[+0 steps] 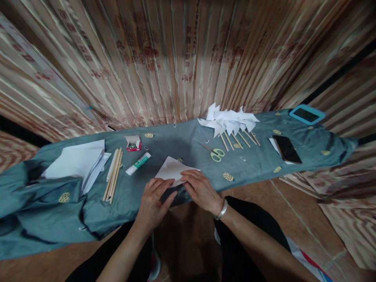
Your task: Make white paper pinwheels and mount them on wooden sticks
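A white sheet of paper, folded to a point at its far end, lies in front of me at the near edge of the cloth-covered table. My left hand grips its near left edge, with the fingers on top and the thumb close to the edge. On the right side, my right hand presses the fold with bent fingers. Green-handled scissors rest beyond my right hand. To the left of the paper is a green and white glue stick.
Several white paper pinwheels on wooden sticks lie at the back right. Further right are a phone and a blue-framed device. On the left are a small red box of metal bits, wooden sticks and stacked paper.
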`<state>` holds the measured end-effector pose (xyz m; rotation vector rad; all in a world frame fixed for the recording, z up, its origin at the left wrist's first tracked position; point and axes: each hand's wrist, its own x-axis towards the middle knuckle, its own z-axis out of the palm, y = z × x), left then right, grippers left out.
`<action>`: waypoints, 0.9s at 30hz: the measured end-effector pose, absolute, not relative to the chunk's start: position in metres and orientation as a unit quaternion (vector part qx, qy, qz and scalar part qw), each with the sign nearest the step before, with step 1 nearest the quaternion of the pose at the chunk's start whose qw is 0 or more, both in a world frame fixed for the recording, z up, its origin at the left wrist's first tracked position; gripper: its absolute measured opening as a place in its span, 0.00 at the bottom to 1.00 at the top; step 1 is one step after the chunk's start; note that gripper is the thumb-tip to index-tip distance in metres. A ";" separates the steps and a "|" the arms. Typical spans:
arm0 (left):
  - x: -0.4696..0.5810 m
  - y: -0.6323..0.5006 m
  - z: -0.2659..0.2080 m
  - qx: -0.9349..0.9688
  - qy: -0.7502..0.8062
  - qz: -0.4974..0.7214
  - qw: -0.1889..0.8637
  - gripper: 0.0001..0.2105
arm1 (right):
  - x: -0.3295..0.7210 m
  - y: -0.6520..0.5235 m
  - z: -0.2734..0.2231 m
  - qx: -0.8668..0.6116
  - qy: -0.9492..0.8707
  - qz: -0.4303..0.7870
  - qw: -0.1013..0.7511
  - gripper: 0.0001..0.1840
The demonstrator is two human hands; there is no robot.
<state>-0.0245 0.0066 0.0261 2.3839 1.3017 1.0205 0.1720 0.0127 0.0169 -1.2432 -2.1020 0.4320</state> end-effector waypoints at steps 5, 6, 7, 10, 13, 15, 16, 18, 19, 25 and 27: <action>-0.035 0.014 0.005 0.778 0.484 0.328 0.231 0.14 | 0.182 0.014 0.016 -0.481 -0.785 0.232 0.313 0.08; -0.037 0.016 0.001 0.769 0.494 0.328 0.238 0.15 | 0.183 0.016 0.015 -0.494 -0.777 0.240 0.308 0.08; -0.039 0.017 -0.003 0.760 0.503 0.329 0.246 0.16 | 0.184 0.018 0.014 -0.508 -0.768 0.244 0.305 0.08; -0.041 0.020 -0.012 0.736 0.532 0.325 0.266 0.19 | 0.184 0.027 0.011 -0.541 -0.745 0.249 0.302 0.11; -0.040 0.021 -0.015 0.717 0.562 0.311 0.271 0.22 | 0.181 0.036 0.011 -0.552 -0.731 0.261 0.304 0.12; -0.039 0.021 -0.014 0.722 0.563 0.321 0.242 0.22 | 0.180 0.040 0.011 -0.559 -0.719 0.274 0.311 0.11; -0.037 0.020 -0.013 0.733 0.554 0.333 0.212 0.23 | 0.179 0.041 0.011 -0.562 -0.711 0.280 0.317 0.11; -0.034 0.016 -0.010 0.775 0.508 0.360 0.104 0.25 | 0.179 0.043 0.010 -0.570 -0.696 0.288 0.330 0.10; -0.032 0.013 -0.008 0.798 0.486 0.352 0.052 0.26 | 0.179 0.044 0.008 -0.573 -0.690 0.289 0.335 0.11; -0.013 -0.014 -0.012 0.885 0.403 0.227 -0.047 0.24 | 0.176 0.047 -0.003 -0.587 -0.678 0.283 0.340 0.13; -0.010 -0.020 -0.015 0.890 0.414 0.187 -0.031 0.24 | 0.174 0.048 -0.005 -0.594 -0.672 0.279 0.342 0.12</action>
